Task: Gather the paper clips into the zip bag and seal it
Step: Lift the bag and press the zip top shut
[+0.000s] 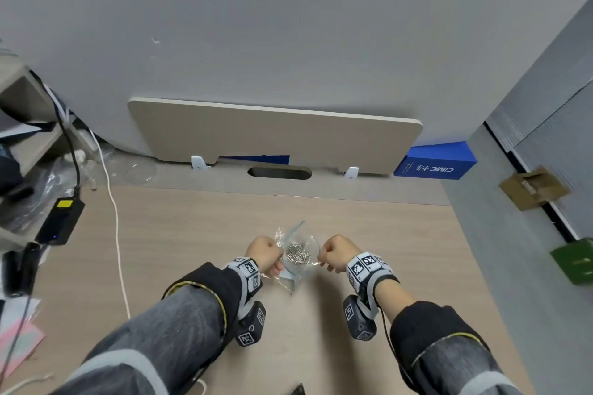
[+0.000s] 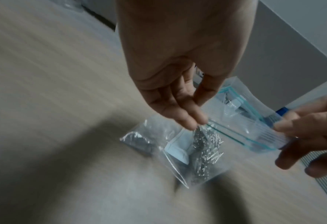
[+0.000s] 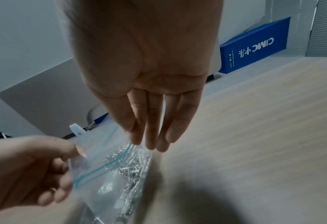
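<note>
The zip bag [image 1: 296, 253], with the paper clips [image 1: 297, 255] heaped inside it, is held just above a pale wood-grain desk [image 1: 199, 234], its top edge pinched at one end by the left hand [image 1: 263, 254] and at the other by the right hand [image 1: 337, 253]. A beige panel [image 1: 272, 135] is propped against the grey wall [image 1: 288, 26] behind the desk, a blue box [image 1: 434, 162] is seen at its right end, and a black adapter [image 1: 61, 220] and white cable [image 1: 115, 228] are found at the left.

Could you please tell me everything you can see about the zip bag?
The zip bag is clear, crinkled thin plastic with a teal zip strip along its mouth. It hangs just above the desk, silver paper clips heaped inside. The left hand and right hand each pinch one end of its top edge.
</note>
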